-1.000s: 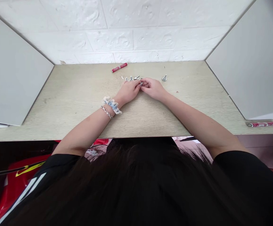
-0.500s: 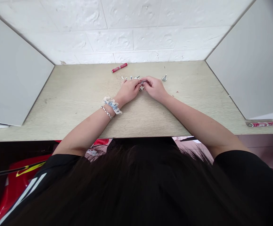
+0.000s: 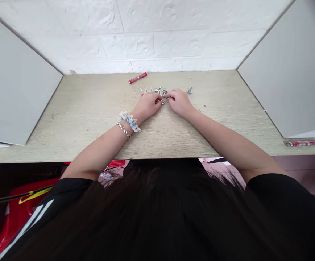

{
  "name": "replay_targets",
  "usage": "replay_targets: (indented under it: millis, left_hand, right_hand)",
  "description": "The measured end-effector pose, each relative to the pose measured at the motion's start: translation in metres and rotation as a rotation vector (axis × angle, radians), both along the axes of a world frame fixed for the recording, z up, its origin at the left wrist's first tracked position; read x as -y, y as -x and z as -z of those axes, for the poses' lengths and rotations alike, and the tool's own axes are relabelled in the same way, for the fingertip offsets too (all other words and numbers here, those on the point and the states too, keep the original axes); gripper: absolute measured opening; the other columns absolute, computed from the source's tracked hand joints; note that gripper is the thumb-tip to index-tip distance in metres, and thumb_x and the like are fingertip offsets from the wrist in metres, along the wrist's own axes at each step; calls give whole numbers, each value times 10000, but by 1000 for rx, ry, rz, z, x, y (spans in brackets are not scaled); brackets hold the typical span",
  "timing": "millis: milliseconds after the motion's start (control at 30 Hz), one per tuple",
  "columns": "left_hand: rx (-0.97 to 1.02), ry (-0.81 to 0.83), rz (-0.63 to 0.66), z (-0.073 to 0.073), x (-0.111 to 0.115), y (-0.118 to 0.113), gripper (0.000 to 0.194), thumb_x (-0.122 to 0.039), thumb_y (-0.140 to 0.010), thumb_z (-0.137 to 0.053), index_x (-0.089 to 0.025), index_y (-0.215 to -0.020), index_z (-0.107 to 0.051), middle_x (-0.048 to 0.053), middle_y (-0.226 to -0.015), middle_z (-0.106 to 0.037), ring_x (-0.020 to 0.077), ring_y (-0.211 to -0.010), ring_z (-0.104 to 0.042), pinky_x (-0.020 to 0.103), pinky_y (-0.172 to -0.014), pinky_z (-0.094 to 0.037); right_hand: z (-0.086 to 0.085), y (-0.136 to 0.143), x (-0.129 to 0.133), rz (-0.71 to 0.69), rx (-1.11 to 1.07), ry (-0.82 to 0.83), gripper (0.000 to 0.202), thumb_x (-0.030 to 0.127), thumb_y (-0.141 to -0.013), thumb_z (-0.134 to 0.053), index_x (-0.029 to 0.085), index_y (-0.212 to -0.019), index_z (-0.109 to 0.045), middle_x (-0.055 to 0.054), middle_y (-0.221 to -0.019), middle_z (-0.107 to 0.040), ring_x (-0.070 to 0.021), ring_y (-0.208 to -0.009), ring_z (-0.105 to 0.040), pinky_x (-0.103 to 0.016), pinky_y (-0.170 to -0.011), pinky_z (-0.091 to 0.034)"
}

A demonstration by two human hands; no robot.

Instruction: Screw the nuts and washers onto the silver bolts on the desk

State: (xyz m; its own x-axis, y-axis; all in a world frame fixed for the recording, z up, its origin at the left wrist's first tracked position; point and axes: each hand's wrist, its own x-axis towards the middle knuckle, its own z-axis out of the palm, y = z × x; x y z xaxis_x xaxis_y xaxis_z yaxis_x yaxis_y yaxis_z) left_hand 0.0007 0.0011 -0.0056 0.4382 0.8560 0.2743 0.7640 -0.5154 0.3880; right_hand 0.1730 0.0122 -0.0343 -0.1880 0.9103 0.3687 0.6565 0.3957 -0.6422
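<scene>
Left hand point(image 3: 147, 104) half-curled, small metal piece point(image 3: 162, 102) at fingertips, 3 o'clock; gripped or not, can't tell. Right hand point(image 3: 180, 102) narrow, fingertips close together; contents unclear. Silver bolts point(image 3: 157, 90) on bench point(image 3: 92, 108), left hand's 12 to 2 o'clock. Lone bolt point(image 3: 190, 90), right hand's 1 o'clock. Red tube point(image 3: 137, 78), left hand's 11.

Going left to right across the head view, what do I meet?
Flat light-grey panel, bare left hand, bare right hand, upright silver metal bolt, red-and-silver cylindrical tube at far right.
</scene>
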Motion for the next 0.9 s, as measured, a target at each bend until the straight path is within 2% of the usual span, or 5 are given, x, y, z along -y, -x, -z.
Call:
replay_targets:
  millis: [400, 633, 767, 900]
  left_hand:
    - [-66, -7, 2, 2, -1, 0, 197, -202, -891, -493, -199, -901, -690, 71, -1007, -690, 251, -1019, -589, 446, -973, -366]
    - [-170, 32, 11, -3, 4, -2, 326, -201, -976, -345, -182, -1169, -607, 117, -1187, -597, 268, -1166, -538, 445, -1018, -372]
    - [-203, 40, 21, -3, 5, -3, 336, -190, -980, -316, -178, -1183, -584, 123, -1195, -575, 270, -1168, -535, 440, -1002, -393]
    - [-156, 35, -1, -3, 5, -3, 319, -202, -983, -311, -174, -1184, -558, 119, -1201, -582, 264, -1175, -531, 457, -1024, -371]
  right_hand:
    - [4, 1, -2, -37, 135, -23, 334, 99, -786, -438, 176, -884, -749, -101, -983, -671, -256, -976, -562, -448, -973, -412]
    - [5, 1, -2, -63, 192, -52, 299, 121, -807, -435, 170, -893, -718, -106, -968, -669, -261, -944, -554, -454, -949, -400]
    - [4, 2, -2, -70, 211, -60, 280, 121, -810, -426, 170, -886, -690, -114, -953, -665, -271, -941, -554, -452, -911, -405]
    - [2, 2, 0, -78, 214, -71, 259, 113, -803, -425, 175, -881, -665, -110, -963, -662, -270, -952, -549, -443, -900, -402]
